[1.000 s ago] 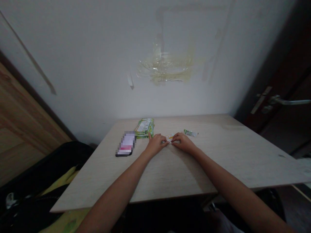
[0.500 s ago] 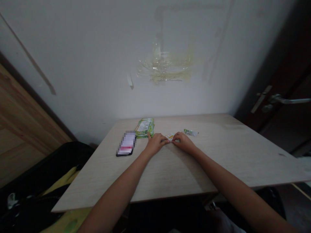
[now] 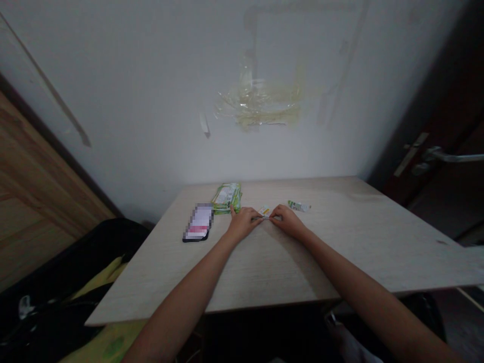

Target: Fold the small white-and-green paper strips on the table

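Between my two hands, low over the middle of the table point(image 3: 260, 267), is a small white packet point(image 3: 265, 210) with yellow and green print. My left hand point(image 3: 244, 220) pinches its left end, the thumb stretched out toward a stack of green-and-white packets point(image 3: 226, 196). My right hand point(image 3: 286, 219) pinches the right end between thumb and fingers. The lower edge of the packet looks folded or rolled between the fingertips, though the fingers partly cover it. A narrow folded green-and-white packet point(image 3: 299, 206) lies just beyond my right hand.
A phone point(image 3: 198, 223) with a blurred-out screen lies left of my left hand, close to the stack. Behind the table rises a white wall point(image 3: 151, 101) with peeling clear tape point(image 3: 260, 103). A door handle point(image 3: 449, 155) is at the right, a dark bag point(image 3: 86, 257) at the left.
The near edge of the packet appears more folded over between my fingertips. Both hands stay almost in place, and the whole view has shifted slightly.
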A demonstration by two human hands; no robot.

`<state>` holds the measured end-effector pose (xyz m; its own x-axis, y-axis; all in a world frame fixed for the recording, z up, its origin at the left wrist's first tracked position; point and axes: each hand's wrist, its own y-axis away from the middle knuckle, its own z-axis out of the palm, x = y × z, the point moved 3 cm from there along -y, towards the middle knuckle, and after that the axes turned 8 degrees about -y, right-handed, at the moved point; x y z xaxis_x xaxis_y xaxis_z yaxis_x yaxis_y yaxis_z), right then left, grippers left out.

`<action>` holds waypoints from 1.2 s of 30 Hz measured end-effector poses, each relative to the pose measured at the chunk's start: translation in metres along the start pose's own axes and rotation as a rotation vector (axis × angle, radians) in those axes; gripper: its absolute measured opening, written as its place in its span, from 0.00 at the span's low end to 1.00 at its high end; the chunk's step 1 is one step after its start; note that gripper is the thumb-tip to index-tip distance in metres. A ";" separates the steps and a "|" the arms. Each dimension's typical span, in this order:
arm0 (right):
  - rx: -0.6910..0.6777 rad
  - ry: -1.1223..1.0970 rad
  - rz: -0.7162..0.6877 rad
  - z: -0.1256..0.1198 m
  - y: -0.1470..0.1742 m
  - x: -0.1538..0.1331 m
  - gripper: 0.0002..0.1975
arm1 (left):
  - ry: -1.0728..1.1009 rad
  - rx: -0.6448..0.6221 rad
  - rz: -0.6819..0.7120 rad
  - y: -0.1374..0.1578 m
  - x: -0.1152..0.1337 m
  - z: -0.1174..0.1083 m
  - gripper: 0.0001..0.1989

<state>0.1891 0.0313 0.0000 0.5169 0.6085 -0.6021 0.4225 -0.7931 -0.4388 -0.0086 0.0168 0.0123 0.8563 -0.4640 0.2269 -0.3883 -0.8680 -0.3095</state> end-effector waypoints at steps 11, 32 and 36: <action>-0.004 -0.016 0.004 0.000 0.000 0.002 0.06 | 0.001 -0.017 -0.016 0.000 -0.002 0.004 0.13; -0.011 -0.027 0.018 -0.001 0.000 0.001 0.06 | -0.005 -0.010 -0.024 0.000 -0.003 0.006 0.11; 0.005 0.008 0.026 0.000 -0.001 0.003 0.06 | -0.022 -0.011 -0.044 -0.001 -0.002 0.005 0.12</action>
<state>0.1903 0.0334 -0.0014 0.5335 0.5880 -0.6080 0.4055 -0.8087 -0.4262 -0.0082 0.0190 0.0074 0.8799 -0.4215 0.2196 -0.3537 -0.8893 -0.2897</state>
